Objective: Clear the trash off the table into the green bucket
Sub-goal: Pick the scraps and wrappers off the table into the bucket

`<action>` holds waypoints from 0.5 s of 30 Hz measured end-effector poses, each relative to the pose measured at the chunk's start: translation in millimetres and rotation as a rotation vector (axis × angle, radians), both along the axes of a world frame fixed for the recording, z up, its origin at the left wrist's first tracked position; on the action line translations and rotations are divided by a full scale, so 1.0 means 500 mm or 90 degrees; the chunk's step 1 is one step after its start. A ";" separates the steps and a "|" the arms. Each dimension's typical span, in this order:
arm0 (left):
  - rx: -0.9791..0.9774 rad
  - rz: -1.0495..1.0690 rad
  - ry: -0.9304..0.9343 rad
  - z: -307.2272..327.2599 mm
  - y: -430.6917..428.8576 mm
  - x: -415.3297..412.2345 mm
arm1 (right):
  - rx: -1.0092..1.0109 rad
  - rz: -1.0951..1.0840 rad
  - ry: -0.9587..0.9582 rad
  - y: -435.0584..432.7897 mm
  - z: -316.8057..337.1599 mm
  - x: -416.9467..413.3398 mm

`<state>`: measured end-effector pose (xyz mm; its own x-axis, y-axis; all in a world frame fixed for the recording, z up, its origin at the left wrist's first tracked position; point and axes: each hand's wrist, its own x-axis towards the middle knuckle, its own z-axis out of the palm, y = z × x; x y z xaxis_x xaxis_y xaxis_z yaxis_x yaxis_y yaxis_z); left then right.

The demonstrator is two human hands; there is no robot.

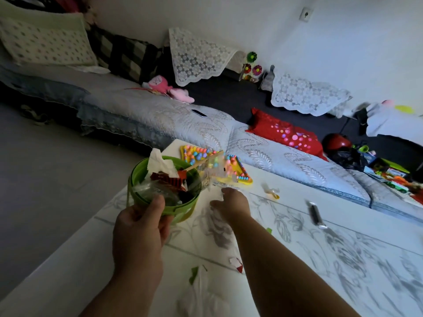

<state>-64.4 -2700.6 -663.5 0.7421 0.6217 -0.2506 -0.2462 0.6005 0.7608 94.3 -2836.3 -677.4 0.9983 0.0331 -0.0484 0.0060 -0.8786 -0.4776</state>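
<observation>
Left hand grips the bucket. Right hand, grasp unclear, reaches the wrapper just ahead; next it needs lifting in.

- Single head-worn wide-angle view; looked forward and down onto table.
- Sat close: both forearms filled the lower frame, green bucket left of centre.
- Frame was rolled; sofa ran diagonally across top.
</observation>
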 end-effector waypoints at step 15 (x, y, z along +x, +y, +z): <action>-0.015 -0.025 0.006 -0.010 0.005 0.022 | -0.108 -0.023 -0.051 -0.055 -0.039 -0.054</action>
